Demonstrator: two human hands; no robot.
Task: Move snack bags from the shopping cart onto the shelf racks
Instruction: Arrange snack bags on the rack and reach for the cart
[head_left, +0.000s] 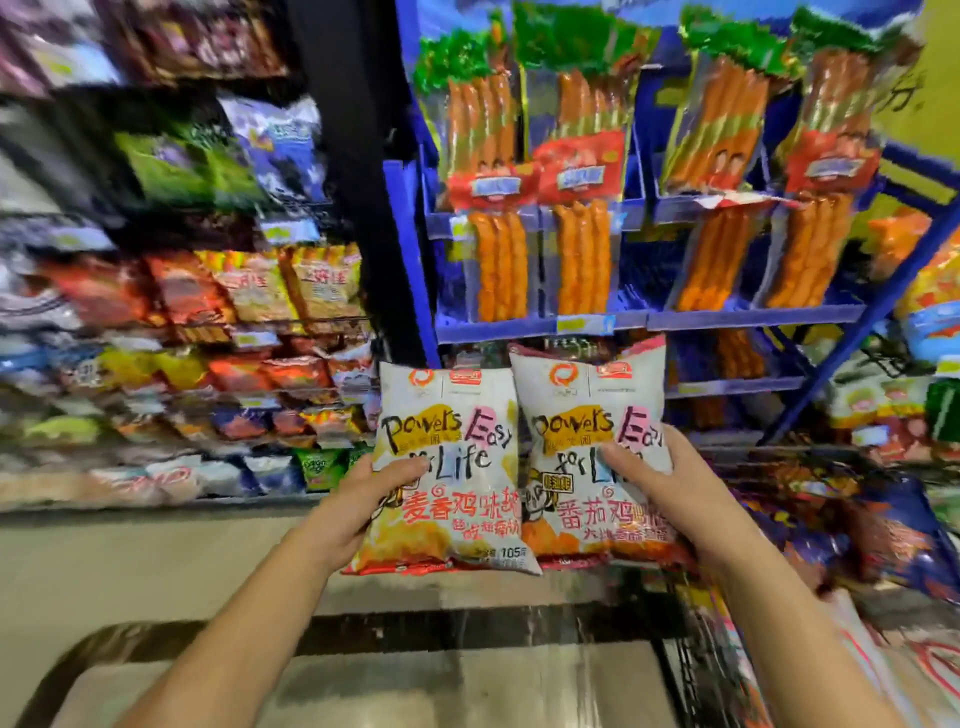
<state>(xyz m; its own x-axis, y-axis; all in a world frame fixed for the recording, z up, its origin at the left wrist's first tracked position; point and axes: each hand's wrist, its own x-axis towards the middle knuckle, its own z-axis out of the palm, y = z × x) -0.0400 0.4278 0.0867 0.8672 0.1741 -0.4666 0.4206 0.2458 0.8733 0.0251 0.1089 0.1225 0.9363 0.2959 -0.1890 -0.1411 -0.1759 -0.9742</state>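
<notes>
Gripped in the left hand (358, 499), thumb pressed on the front and the other fingers hidden behind: a white plastic snack bag with yellow and red print (447, 519), upright. Gripped the same way in the right hand (675, 493): a second white plastic snack bag with orange and red print (582, 431), edge touching the first. Both raised before the lower tier of a blue metal shelf rack (753, 318), beneath clear packs of orange sausages (498, 265). Blurred at left, black shelves of assorted snack packets (249, 291).

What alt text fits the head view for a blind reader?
The left hand grips the left bag and the right hand the right bag, both white, upright, side by side before a blue rack of sausage packs. Blurred snack shelves stand left.
</notes>
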